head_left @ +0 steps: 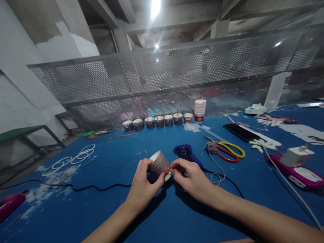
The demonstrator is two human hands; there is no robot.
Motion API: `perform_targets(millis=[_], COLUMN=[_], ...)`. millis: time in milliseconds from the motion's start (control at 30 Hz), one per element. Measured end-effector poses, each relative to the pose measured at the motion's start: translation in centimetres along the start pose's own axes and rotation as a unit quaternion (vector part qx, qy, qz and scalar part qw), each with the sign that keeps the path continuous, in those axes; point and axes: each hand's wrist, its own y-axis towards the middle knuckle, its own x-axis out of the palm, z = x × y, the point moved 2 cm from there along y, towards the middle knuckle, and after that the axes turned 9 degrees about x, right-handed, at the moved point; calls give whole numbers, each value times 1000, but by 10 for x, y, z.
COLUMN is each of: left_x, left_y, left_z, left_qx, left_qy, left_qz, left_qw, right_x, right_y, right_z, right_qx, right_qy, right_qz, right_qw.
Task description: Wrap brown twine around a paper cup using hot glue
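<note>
Perforated metal screen (101, 81), concrete ceiling beams (172, 20), bright light (155, 8), green-topped bench (20, 135)

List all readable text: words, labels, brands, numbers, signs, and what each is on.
None legible.
Tall stack of white paper cups: pale mark on the red band of the lowest visible cup, too small to read.
Paper cup wrapped in grey yarn, in the hands: red patch near its base, partly covered by fingers; no letters readable.
Magenta plastic power strip: dark markings, too blurred to read.
</note>
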Motion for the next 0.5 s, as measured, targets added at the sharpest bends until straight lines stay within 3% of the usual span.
perform_targets(millis=[200, 500], left_x=[0, 1], left_y=[0, 0], left_z=[-1, -2], left_qx=[-11, -10], left_qy=[-5, 5], left_qz=[-7, -23], left_qw=[1000, 1000], right_x=[-3, -5], right_y=[0, -2], right_z=[-4, -1], right_qx=[71, -60], right_qy=[-3, -89], right_qz=[-62, -2], right_qw=[996, 994])
